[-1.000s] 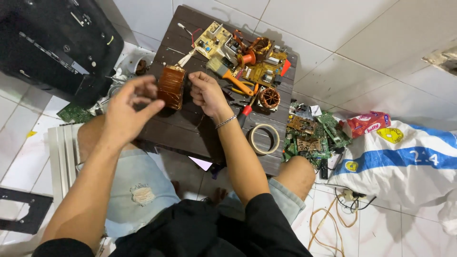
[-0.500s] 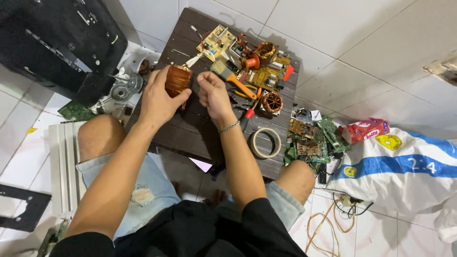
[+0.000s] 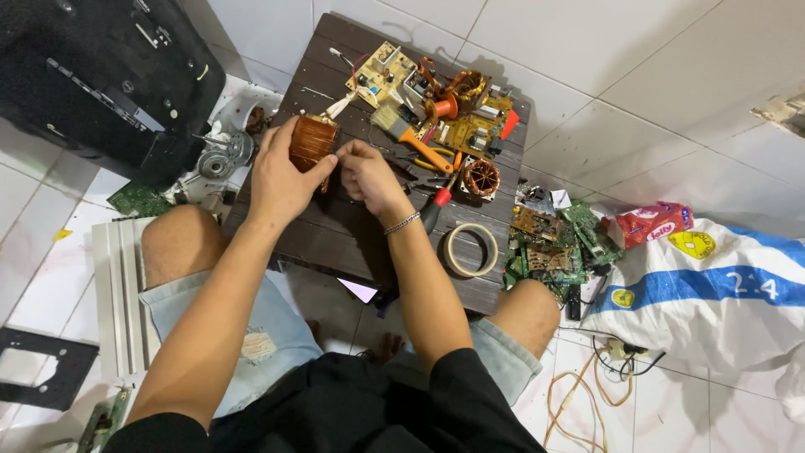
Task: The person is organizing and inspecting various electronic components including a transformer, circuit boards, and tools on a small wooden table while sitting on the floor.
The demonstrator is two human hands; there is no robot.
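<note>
Left hand (image 3: pixel 281 176): ribbed copper coil (image 3: pixel 312 141) is gripped — fingers wrapped round it.
Right hand (image 3: pixel 367 178): fingers pinched together beside the coil.
Sack (image 3: pixel 713 289): white woven cloth, blue band — yellow round labels.

The person wears a black short-sleeved top (image 3: pixel 335 411) at the bottom of the frame and light blue denim shorts (image 3: pixel 243 327) with a frayed patch on one leg. A thin silver bracelet (image 3: pixel 402 222) circles the right wrist. Arms, knees and feet are bare.

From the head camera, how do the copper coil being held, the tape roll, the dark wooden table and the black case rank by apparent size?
1. dark wooden table
2. black case, partly cut off by the frame, so unsure against the table
3. tape roll
4. copper coil, close to the roll; left hand hides part of it.
</note>
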